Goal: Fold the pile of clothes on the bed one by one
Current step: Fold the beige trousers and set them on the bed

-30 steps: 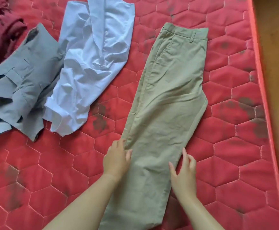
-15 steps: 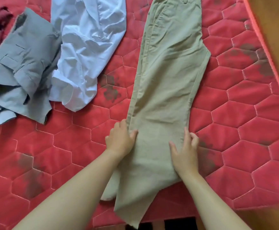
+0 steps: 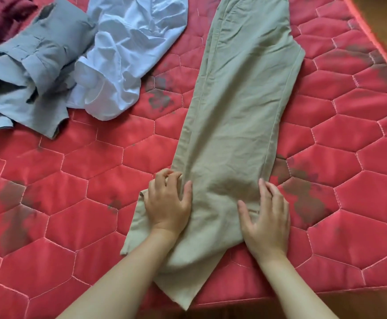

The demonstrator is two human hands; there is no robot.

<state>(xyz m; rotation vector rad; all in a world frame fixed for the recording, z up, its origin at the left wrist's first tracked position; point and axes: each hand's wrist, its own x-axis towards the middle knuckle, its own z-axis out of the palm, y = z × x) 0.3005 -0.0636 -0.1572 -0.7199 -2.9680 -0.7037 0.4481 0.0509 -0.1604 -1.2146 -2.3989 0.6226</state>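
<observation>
Trousers (image 3: 240,111) lay flat; having slid toward the near hems, left hand (image 3: 167,203) had its grip clamped on the edge, right hand (image 3: 266,215) pressed with grip apart, ready to fold

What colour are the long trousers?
The long cotton trousers are khaki beige, seen in the head view.

soft even daylight, faint shadows, slight motion blur, wide-angle bending at edges

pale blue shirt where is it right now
In the head view the pale blue shirt lies crumpled at the upper left of the red mattress, between the grey garment on its left and the khaki trousers on its right.
</observation>
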